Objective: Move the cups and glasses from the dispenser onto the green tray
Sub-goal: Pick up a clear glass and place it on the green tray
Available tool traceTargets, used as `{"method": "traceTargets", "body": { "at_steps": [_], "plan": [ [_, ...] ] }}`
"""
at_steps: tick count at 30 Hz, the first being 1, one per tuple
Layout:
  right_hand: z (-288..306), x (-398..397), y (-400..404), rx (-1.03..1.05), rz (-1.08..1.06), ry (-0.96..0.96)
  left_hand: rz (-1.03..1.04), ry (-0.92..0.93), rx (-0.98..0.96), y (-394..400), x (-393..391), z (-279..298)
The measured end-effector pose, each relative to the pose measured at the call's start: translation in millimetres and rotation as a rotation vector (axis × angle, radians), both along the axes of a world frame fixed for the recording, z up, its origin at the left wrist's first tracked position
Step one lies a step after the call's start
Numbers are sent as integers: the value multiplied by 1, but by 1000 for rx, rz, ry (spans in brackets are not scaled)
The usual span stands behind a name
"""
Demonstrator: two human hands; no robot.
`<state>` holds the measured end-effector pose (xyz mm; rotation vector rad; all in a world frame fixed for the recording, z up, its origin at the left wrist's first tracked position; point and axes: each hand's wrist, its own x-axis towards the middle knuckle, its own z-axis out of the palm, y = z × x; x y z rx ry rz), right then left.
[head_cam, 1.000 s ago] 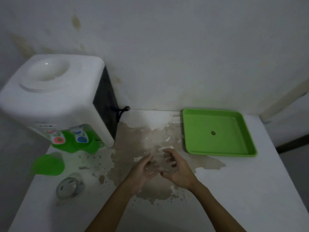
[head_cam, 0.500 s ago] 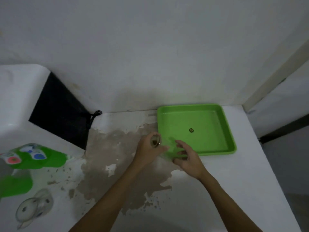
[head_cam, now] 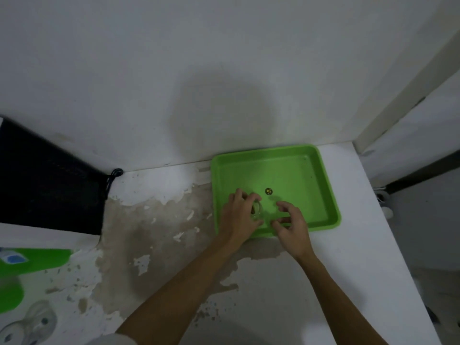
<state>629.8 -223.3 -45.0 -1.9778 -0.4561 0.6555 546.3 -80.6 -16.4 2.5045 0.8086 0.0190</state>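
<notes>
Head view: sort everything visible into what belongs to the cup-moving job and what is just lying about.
Belongs to the job:
- green tray
- small clear glass, gripped by the left hand over the tray
- right hand, open beside the glass
- clear glass mug, near the bottom left corner
- green cup, left edge
- water dispenser

Just lying about:
- black cord
- peeling countertop

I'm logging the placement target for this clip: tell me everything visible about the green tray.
The green tray is a shallow, roughly square dish with rounded corners and a raised rim, seemingly smooth plastic. It lies flat on the white counter, its far edge near the wall. A small dark round mark sits near its middle. Over its near-left part the left hand holds a small clear glass; whether it touches the floor is unclear. The right hand hovers open over the near rim.
</notes>
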Motion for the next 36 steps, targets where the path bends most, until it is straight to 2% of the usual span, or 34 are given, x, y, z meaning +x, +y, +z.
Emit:
{"method": "traceTargets", "body": {
  "at_steps": [8, 14, 18, 24, 26, 36],
  "plan": [
    [0, 2, 1, 4, -60, -58, -3, 31, 48, -17, 9, -11],
    [10, -3, -1, 38, -94, -98, -33, 20, -112, -14, -2, -6],
    [19, -14, 2, 69, -130, -199, -18, -78, -194, -6, -33, 2],
    [43, -61, 26, 76, 40, -238, 107, -171, -385, 14, -126, 3],
    [44, -77, 34, 62, 92, -220, 134, -206, -404, 18, -153, 2],
    [40, -231, 120, 8, 488, -183, 539, -342, -425, 40, -348, 21]
  ]
}}
